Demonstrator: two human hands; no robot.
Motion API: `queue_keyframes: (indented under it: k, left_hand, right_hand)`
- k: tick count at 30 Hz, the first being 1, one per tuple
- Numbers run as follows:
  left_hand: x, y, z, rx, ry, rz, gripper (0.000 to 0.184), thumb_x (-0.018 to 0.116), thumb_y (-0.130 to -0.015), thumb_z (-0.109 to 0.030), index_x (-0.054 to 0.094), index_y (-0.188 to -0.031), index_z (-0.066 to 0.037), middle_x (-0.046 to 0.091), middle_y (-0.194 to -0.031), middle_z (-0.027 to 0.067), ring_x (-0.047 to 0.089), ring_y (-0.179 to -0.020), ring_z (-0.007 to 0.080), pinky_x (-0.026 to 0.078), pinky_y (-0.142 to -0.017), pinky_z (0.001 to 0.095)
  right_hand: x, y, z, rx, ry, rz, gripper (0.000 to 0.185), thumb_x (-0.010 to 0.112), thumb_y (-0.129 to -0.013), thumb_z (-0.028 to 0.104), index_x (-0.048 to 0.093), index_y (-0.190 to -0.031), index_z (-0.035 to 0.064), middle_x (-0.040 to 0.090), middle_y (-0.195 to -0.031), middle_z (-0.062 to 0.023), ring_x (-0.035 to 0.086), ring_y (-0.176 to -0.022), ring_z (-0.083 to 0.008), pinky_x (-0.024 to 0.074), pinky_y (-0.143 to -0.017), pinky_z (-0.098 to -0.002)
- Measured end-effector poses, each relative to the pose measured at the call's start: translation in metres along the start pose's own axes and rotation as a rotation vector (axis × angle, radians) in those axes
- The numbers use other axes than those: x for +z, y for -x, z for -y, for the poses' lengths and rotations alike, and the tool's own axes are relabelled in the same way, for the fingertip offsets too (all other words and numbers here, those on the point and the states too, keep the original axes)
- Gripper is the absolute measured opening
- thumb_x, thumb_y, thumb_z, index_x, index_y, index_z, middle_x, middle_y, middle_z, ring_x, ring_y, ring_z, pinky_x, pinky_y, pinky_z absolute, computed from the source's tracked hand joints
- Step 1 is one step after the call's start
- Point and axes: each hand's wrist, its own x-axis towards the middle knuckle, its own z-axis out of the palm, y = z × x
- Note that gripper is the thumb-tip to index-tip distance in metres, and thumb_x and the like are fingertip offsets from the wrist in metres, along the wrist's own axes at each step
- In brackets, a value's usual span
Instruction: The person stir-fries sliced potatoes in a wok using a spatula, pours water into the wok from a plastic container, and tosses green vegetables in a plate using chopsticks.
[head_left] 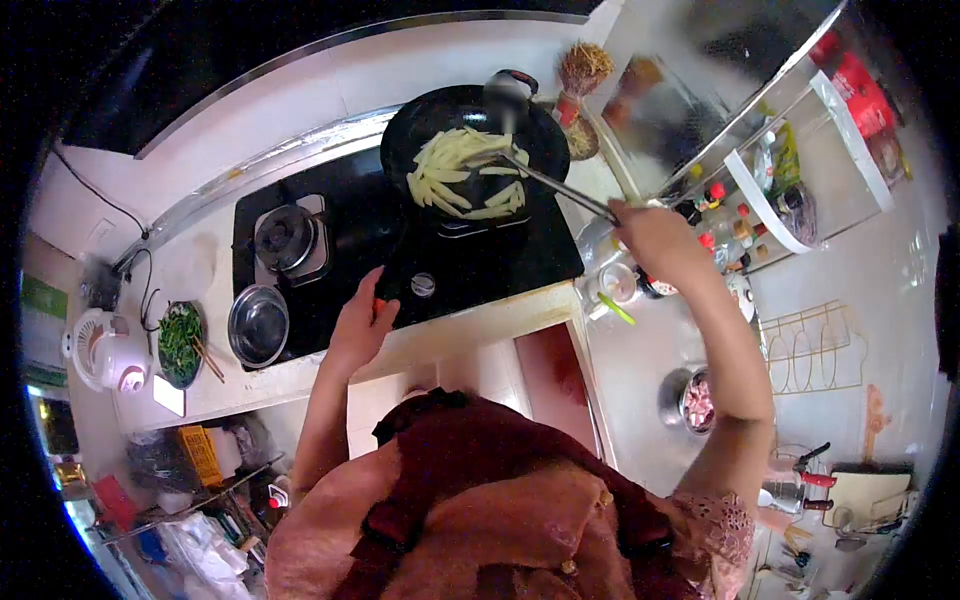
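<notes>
Currently, wok (424,113) holding pale strips (445,160); right hand (655,240) clamped on metal utensil (568,189); left hand (360,325) unclear; bowl (181,384) of greens (180,338).

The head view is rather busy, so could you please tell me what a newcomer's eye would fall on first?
Probably the black wok of pale strips, upper centre on the stove; the right hand holds a long utensil in it. Then perhaps the green leaves, left of the stove.

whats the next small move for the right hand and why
Probably sweep the metal spatula through the potato-like strips in the wok: the right hand grips it, its far end reaches them, and some lie apart from the main heap.
</notes>
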Motion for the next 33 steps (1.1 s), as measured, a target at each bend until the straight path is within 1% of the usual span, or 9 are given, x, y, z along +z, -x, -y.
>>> queue_keyframes:
  k: [4, 6, 11, 15, 20, 25, 29, 31, 33]
  left_hand:
    - [0.003, -0.005, 0.016, 0.063, 0.02, -0.013, 0.058, 0.06, -0.085, -0.016, 0.034, -0.134, -0.003, 0.057, -0.067, 0.0099, 0.057, -0.059, 0.0224, 0.045, -0.059, 0.0332]
    - [0.001, -0.007, 0.013, 0.054, 0.062, 0.022, 0.058, 0.06, -0.085, -0.016, 0.033, -0.134, -0.003, 0.058, -0.067, 0.0103, 0.057, -0.058, 0.0231, 0.045, -0.059, 0.0338]
    - [-0.007, -0.011, 0.014, 0.061, 0.08, 0.102, 0.058, 0.061, -0.085, -0.017, 0.032, -0.133, -0.002, 0.061, -0.07, 0.012, 0.058, -0.057, 0.022, 0.047, -0.059, 0.0324]
    - [0.001, -0.015, 0.031, 0.142, 0.084, 0.078, 0.063, 0.062, -0.085, -0.017, 0.027, -0.135, -0.002, 0.061, -0.07, 0.012, 0.057, -0.056, 0.0191, 0.046, -0.057, 0.0314]
    - [-0.005, -0.02, 0.029, -0.02, 0.419, 0.246, 0.065, 0.061, -0.083, -0.016, 0.024, -0.136, -0.003, 0.059, -0.072, 0.0093, 0.055, -0.054, 0.0145, 0.043, -0.05, 0.0284]
    - [-0.011, -0.022, 0.021, -0.16, 0.614, 0.336, 0.063, 0.059, -0.083, -0.011, 0.024, -0.135, -0.003, 0.056, -0.07, 0.0064, 0.053, -0.053, 0.012, 0.041, -0.047, 0.0262]
    - [-0.007, -0.026, 0.028, -0.128, 0.621, 0.361, 0.062, 0.058, -0.084, -0.011, 0.024, -0.135, -0.003, 0.054, -0.068, 0.0054, 0.051, -0.052, 0.0117, 0.041, -0.047, 0.0265]
    - [-0.007, -0.026, 0.029, -0.13, 0.624, 0.372, 0.062, 0.057, -0.084, -0.011, 0.023, -0.136, -0.003, 0.054, -0.067, 0.0054, 0.051, -0.052, 0.0118, 0.041, -0.047, 0.0267]
    - [-0.006, -0.027, 0.032, -0.142, 0.649, 0.405, 0.063, 0.057, -0.085, -0.012, 0.023, -0.136, -0.003, 0.054, -0.067, 0.0053, 0.051, -0.052, 0.0119, 0.041, -0.048, 0.0269]
  right_hand:
    - [-0.015, 0.043, 0.006, -0.031, 0.007, 0.1, 0.037, 0.055, -0.086, 0.021, 0.051, -0.12, 0.0075, 0.063, -0.085, -0.0207, 0.061, -0.082, -0.0379, 0.0476, -0.07, -0.0479]
    - [-0.01, 0.035, 0.023, -0.033, -0.017, 0.146, 0.035, 0.055, -0.086, 0.02, 0.052, -0.118, 0.0069, 0.063, -0.084, -0.0204, 0.062, -0.082, -0.0376, 0.0483, -0.07, -0.0476]
    - [0.049, -0.035, 0.044, 0.003, -0.016, -0.141, 0.029, 0.054, -0.088, 0.022, 0.052, -0.112, 0.0054, 0.063, -0.079, -0.0186, 0.063, -0.075, -0.0373, 0.0495, -0.064, -0.0462]
    - [0.038, -0.065, 0.054, 0.078, 0.055, -0.25, 0.032, 0.052, -0.089, 0.023, 0.051, -0.116, 0.0048, 0.064, -0.078, -0.0175, 0.063, -0.072, -0.0364, 0.0499, -0.061, -0.0458]
    - [0.055, -0.082, 0.074, 0.054, 0.063, -0.097, 0.035, 0.052, -0.089, 0.025, 0.05, -0.117, 0.0046, 0.064, -0.076, -0.0176, 0.063, -0.072, -0.0358, 0.0498, -0.061, -0.0464]
    - [0.022, -0.023, 0.05, 0.01, 0.218, 0.029, 0.04, 0.053, -0.086, 0.024, 0.05, -0.123, 0.0104, 0.062, -0.074, -0.0177, 0.063, -0.07, -0.0346, 0.0488, -0.061, -0.0467]
    - [-0.071, 0.018, 0.061, 0.226, 0.305, 0.101, 0.033, 0.055, -0.084, 0.024, 0.058, -0.115, 0.0123, 0.062, -0.074, -0.0164, 0.062, -0.073, -0.0338, 0.0472, -0.062, -0.0462]
    - [-0.105, 0.035, 0.059, 0.156, 0.264, 0.063, 0.033, 0.057, -0.083, 0.025, 0.059, -0.114, 0.0137, 0.062, -0.074, -0.0159, 0.062, -0.073, -0.0342, 0.0469, -0.064, -0.0454]
    - [-0.11, 0.038, 0.059, 0.121, 0.313, 0.047, 0.027, 0.057, -0.081, 0.025, 0.062, -0.105, 0.0128, 0.064, -0.076, -0.0137, 0.063, -0.073, -0.0327, 0.0484, -0.065, -0.0439]
